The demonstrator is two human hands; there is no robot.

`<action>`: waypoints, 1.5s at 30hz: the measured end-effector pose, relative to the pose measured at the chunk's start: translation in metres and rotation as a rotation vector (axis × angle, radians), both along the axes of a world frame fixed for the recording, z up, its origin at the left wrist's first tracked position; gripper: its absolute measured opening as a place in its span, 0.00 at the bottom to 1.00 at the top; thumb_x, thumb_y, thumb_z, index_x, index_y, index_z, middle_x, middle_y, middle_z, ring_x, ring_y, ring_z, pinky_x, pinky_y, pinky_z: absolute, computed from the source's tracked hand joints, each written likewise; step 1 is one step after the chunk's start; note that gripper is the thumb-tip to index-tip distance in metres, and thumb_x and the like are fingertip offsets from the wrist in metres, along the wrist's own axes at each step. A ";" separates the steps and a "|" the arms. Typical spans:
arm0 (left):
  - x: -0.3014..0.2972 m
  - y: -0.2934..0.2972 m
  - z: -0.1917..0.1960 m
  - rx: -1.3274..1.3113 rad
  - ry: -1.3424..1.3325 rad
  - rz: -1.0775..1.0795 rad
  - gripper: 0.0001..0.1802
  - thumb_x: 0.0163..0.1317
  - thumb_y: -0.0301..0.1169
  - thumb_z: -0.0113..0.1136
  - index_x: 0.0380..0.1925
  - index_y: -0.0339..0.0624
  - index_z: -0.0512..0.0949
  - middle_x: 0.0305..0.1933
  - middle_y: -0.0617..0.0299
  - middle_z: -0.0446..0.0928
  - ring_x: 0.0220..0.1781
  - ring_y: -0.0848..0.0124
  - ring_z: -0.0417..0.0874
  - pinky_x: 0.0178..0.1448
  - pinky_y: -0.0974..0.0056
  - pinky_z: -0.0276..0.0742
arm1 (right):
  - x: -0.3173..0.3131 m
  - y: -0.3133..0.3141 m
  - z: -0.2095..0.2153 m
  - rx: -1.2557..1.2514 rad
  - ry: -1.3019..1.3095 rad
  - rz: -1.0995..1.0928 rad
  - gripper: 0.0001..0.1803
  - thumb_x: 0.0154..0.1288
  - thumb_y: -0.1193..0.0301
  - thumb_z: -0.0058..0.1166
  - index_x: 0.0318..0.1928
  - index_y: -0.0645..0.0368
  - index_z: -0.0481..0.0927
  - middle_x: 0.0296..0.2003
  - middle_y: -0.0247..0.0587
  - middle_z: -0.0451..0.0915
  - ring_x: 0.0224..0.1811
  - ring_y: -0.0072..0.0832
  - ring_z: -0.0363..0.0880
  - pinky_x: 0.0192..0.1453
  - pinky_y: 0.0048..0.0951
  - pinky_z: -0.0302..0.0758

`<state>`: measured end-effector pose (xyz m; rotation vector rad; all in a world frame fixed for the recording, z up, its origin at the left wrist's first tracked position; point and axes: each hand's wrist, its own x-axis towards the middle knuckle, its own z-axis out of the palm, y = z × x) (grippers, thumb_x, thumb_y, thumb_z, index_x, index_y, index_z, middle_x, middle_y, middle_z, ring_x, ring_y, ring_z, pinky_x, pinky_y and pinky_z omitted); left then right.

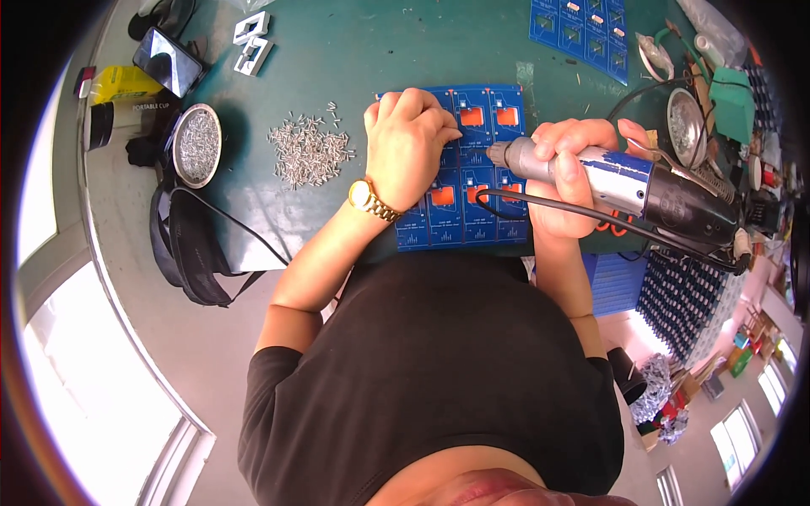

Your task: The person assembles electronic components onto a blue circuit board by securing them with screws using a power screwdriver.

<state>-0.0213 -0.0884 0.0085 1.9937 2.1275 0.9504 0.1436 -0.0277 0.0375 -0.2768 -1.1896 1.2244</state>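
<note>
My right hand (567, 215) is wrapped around an electric screwdriver (688, 202) with a silver, blue and black body. Its nose points left, over a blue circuit board panel (456, 234) with several orange-red rectangles. A black cord loops beneath the tool. My left hand (407, 126), with a gold watch (361, 196) at the wrist, rests over the panel's upper left part. Its fingers are curled and pinched together near the middle of the board; whatever they hold is too small or hidden. Left of this hand lies a loose pile of small metal screws (310, 153).
A round dish of screws (199, 148) stands at the left, near a phone (169, 61) and a black bag (198, 253). White plastic brackets (251, 44) lie at the back. Another blue panel (580, 35) sits back right, near a second metal dish (685, 125) and cables.
</note>
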 end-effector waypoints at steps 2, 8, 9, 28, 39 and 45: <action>-0.002 -0.001 -0.001 0.002 -0.010 -0.014 0.05 0.46 0.30 0.69 0.25 0.49 0.83 0.36 0.70 0.76 0.41 0.66 0.74 0.51 0.59 0.64 | 0.000 0.002 0.000 0.007 -0.009 0.002 0.31 0.58 0.81 0.53 0.61 0.54 0.59 0.34 0.42 0.73 0.30 0.31 0.74 0.40 0.39 0.73; -0.012 -0.002 -0.003 0.059 -0.005 -0.152 0.06 0.45 0.33 0.70 0.26 0.53 0.84 0.33 0.73 0.76 0.43 0.68 0.74 0.55 0.58 0.62 | -0.004 0.005 0.004 0.034 -0.029 -0.034 0.33 0.57 0.83 0.54 0.61 0.55 0.57 0.33 0.43 0.74 0.30 0.32 0.75 0.40 0.40 0.75; -0.013 -0.002 -0.004 0.061 -0.007 -0.150 0.06 0.45 0.33 0.70 0.26 0.53 0.84 0.33 0.73 0.76 0.43 0.68 0.74 0.55 0.58 0.62 | -0.006 0.006 0.003 0.062 -0.053 -0.047 0.33 0.57 0.83 0.54 0.61 0.55 0.57 0.33 0.43 0.74 0.30 0.33 0.76 0.40 0.41 0.76; -0.018 0.002 -0.007 0.056 -0.068 -0.137 0.06 0.43 0.35 0.71 0.24 0.54 0.85 0.31 0.75 0.77 0.43 0.70 0.74 0.58 0.57 0.59 | -0.019 0.009 0.002 0.063 0.101 0.179 0.38 0.53 0.82 0.62 0.60 0.53 0.55 0.32 0.42 0.77 0.29 0.30 0.79 0.38 0.36 0.81; -0.032 -0.013 0.022 -0.039 -0.046 -0.157 0.14 0.41 0.35 0.72 0.32 0.51 0.84 0.38 0.67 0.75 0.46 0.64 0.74 0.57 0.54 0.62 | -0.020 0.013 0.013 0.364 -0.370 0.384 0.37 0.57 0.84 0.56 0.60 0.48 0.51 0.33 0.44 0.76 0.31 0.33 0.78 0.40 0.38 0.79; -0.080 -0.045 0.023 -0.190 0.054 0.262 0.20 0.43 0.33 0.73 0.38 0.45 0.80 0.43 0.59 0.73 0.48 0.57 0.73 0.51 0.55 0.69 | -0.035 0.017 0.017 0.286 -0.337 0.200 0.35 0.50 0.88 0.58 0.56 0.58 0.57 0.29 0.44 0.79 0.29 0.26 0.80 0.37 0.27 0.79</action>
